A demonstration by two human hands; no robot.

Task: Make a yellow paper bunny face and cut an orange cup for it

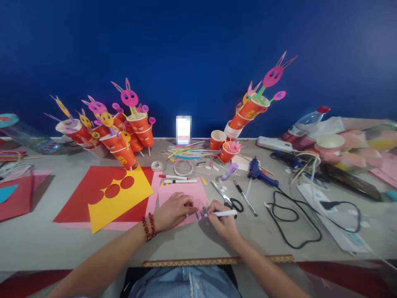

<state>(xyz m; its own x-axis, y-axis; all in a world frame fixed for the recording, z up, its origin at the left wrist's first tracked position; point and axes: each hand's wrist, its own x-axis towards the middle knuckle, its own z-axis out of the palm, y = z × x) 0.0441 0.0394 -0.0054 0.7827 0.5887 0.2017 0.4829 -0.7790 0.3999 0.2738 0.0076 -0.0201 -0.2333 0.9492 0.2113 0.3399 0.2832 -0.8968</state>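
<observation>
My right hand (222, 219) is closed round a white marker (226, 213), its tip pointing left at a small pink paper piece (198, 203) with dark marks. Beside it, my left hand (175, 211) rests on a pink sheet (164, 194), thumb and fingertips pinched at the piece's left edge; its exact grip is too small to make out. A red-capped marker (173, 177) and a black-and-white marker (181, 181) lie behind the sheet. Scissors (225, 196) and a pen (245, 198) lie right of my right hand.
Yellow paper (124, 203) with round cutouts overlaps red paper (80, 194) at left. Decorated red cups (119, 149) stand behind; more (248, 109) are at back right. A blue glue gun (260, 174), black cable (290, 244) and power strip (333, 219) occupy the right side.
</observation>
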